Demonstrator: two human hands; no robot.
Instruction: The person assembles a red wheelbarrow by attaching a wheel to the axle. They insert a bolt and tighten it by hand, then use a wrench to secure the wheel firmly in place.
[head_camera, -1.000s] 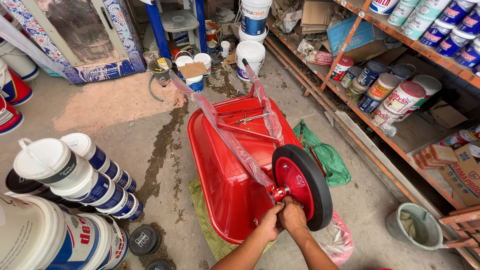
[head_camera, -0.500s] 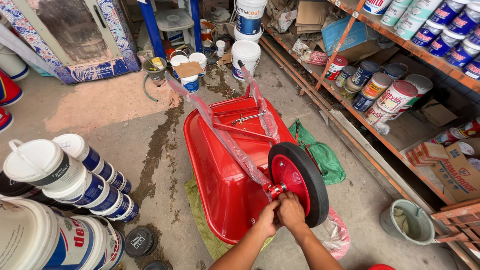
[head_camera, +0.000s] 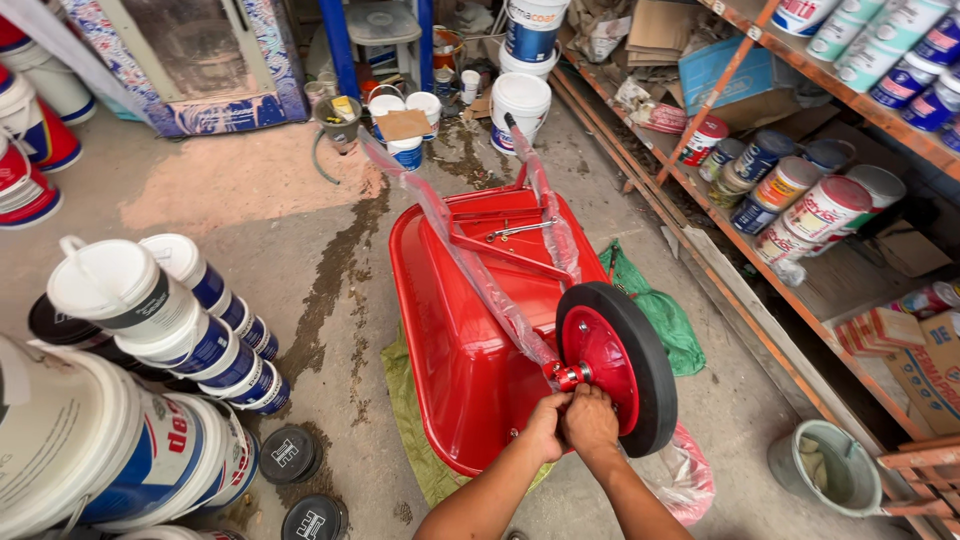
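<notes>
**Fingers bunched at the wheel axle of the upturned wheelbarrow**

The fingers of both hands are gathered together at the red axle fitting (head_camera: 570, 376), low in the frame just right of centre. The left hand (head_camera: 546, 424) curls in from below, its fingertips closed on the fitting; the right hand (head_camera: 592, 420) lies beside it, touching it, its fingers pressed against the red hub of the wheel (head_camera: 617, 366). Whether a nut or small part sits inside either grip cannot be told.

The red wheelbarrow (head_camera: 470, 330) lies upside down in the middle of the frame on a green sack (head_camera: 405, 400) spread on the concrete floor (head_camera: 300, 210), its plastic-wrapped handles (head_camera: 470, 265) running toward the top.

Compared with a second ago, the hands have kept to the same spot at the axle and the wheel has not visibly shifted; only the view has drawn closer. The work at the axle seems ongoing.

Paint buckets (head_camera: 150, 310) are stacked at the left, and paint tins (head_camera: 800, 195) fill the shelf (head_camera: 860, 270) at the right.
</notes>
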